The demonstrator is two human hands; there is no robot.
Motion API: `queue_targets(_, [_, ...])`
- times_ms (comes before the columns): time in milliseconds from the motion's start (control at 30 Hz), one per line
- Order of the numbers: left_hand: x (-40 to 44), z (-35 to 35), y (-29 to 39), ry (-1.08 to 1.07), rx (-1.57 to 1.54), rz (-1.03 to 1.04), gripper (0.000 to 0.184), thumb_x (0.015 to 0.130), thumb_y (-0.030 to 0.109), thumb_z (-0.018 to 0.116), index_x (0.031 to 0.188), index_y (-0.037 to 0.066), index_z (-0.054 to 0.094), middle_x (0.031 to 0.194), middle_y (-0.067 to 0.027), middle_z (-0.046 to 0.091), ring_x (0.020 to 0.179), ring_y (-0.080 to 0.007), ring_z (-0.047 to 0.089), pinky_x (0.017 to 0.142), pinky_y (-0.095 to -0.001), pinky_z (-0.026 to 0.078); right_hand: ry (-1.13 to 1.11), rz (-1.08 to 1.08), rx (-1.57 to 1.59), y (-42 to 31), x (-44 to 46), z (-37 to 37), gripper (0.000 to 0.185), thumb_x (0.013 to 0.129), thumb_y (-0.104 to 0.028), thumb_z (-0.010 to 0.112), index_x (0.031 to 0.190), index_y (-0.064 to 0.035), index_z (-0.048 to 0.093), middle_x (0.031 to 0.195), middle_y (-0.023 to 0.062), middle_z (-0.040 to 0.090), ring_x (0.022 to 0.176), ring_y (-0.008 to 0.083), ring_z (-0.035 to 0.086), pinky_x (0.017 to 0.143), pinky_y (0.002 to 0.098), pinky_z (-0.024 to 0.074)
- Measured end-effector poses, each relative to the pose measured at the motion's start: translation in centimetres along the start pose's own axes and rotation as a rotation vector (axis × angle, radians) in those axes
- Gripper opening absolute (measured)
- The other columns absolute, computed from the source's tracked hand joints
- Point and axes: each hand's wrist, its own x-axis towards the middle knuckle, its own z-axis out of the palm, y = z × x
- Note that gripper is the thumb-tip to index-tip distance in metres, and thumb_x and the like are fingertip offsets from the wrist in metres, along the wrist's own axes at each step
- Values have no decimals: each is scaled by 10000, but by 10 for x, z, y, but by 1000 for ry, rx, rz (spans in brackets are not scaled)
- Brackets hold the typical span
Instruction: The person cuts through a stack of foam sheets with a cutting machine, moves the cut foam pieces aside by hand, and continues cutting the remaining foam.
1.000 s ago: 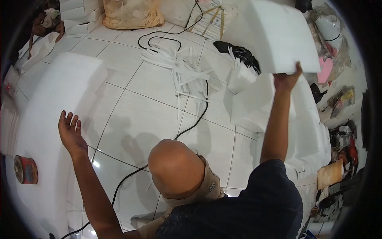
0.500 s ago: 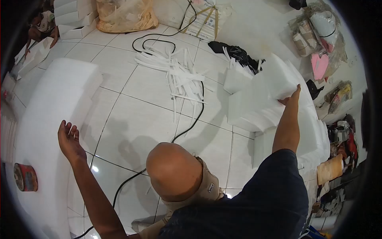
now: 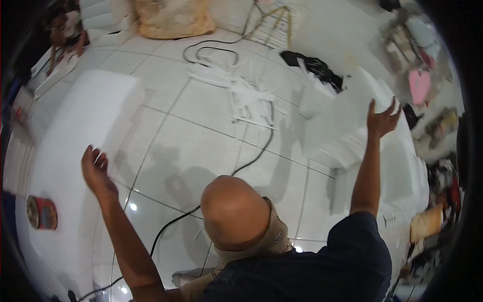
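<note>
**Right hand (image 3: 383, 121) is spread above the right foam pile (image 3: 337, 136), grasping nothing**

The right foam pile stands on the tiled floor (image 3: 201, 131), at the person's right side, near the wall. The right hand is over its upper part, with the fingers apart and released. Whether they touch the foam, I cannot tell, because the picture is blurred.

The left hand (image 3: 100, 173) is at the long white foam block (image 3: 90, 110) on the other side. Its fingers are lightly bent and carry nothing; contact with the block is also not clear. A red tin (image 3: 43, 213) rests on this block. Between the 2 foam masses, thin white strips (image 3: 251, 100) lie on the floor beside a black cable (image 3: 256, 156).

I judge that the step in hand is handling the right pile, with the hand free at this moment. Any new grasp there would call for bringing the fingers to a foam edge and closing them gently.
</note>
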Motion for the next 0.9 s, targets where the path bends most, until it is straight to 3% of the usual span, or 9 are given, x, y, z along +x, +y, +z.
queue_targets(67, [-9, 5, 19, -53, 30, -16, 400, 914, 332, 562, 1205, 59, 592, 1069, -83, 598, 890, -161, 563, 797, -278, 449, 104, -66, 152, -25, 23, 11, 738, 784, -456, 742, 1367, -110, 451, 1329, 173, 476, 1245, 350, 445, 1039, 461, 375])
queue_targets(133, [-9, -7, 70, -192, 152, -14, 399, 909, 366, 589, 1194, 87, 600, 993, -50, 610, 797, -135, 556, 705, -267, 423, 125, -25, 646, -92, 39, -24, 587, 860, -293, 723, 1346, -72, 479, 1276, 139, 513, 1212, 290, 475, 984, 413, 413])
queue_targets(267, [-8, -50, 203, -343, 437, 240, 346, 885, 350, 613, 1061, 54, 644, 856, -16, 582, 665, -84, 493, 581, -215, 335, -424, -52, 1421, -239, 37, -109, 373, 870, -100, 687, 1219, -28, 577, 1149, 124, 620, 1005, 241, 610, 860, 335, 473])
queue_targets(400, [-75, -116, 267, -303, 685, 428, 330, 872, 358, 653, 955, 39, 637, 797, -3, 571, 694, -77, 479, 619, -232, 376, -628, -656, 1873, -371, 7, -237, 300, 759, -11, 719, 1046, -25, 633, 997, 123, 669, 897, 253, 648, 815, 337, 497])
queue_targets(500, [-159, -219, 246, -199, 725, 608, 183, 841, 138, 686, 910, -16, 616, 732, -4, 545, 672, -58, 473, 589, -231, 383, -519, -1157, 2104, -429, -9, -350, 245, 749, -118, 742, 972, -63, 655, 903, 78, 672, 831, 284, 636, 739, 367, 497])
queue_targets(733, [-400, -506, 24, 1106, 760, 148, 250, 920, 185, 588, 1017, -45, 600, 928, -114, 608, 843, -167, 549, 781, -305, 455, -306, -2043, 2261, -463, -43, -560, 199, 814, -216, 699, 966, -104, 638, 823, 59, 637, 775, 255, 636, 744, 381, 505])
queue_targets(800, [-496, -546, -42, 1507, 1031, -313, 390, 922, 277, 585, 1156, -35, 568, 1142, -194, 569, 1024, -275, 554, 897, -401, 449, -292, -2204, 2271, -465, -54, -619, 194, 835, -244, 686, 950, -97, 632, 828, 65, 641, 782, 258, 641, 736, 385, 512])
queue_targets(833, [-526, -544, -62, 1547, 1017, -346, 390, 922, 277, 585, 1156, -35, 568, 1142, -194, 569, 1024, -275, 554, 897, -401, 449, -314, -2214, 2369, -465, -62, -647, 198, 840, -251, 684, 949, -94, 630, 830, 66, 642, 787, 263, 643, 728, 389, 515])
queue_targets(900, [-556, -545, -90, 1651, 1229, -742, 552, 923, 383, 563, 1294, -19, 489, 1300, -253, 472, 1168, -386, 484, 974, -477, 408, -405, -2271, 2462, -464, -79, -704, 191, 865, -249, 677, 980, -101, 643, 851, 55, 647, 774, 253, 643, 682, 370, 519])
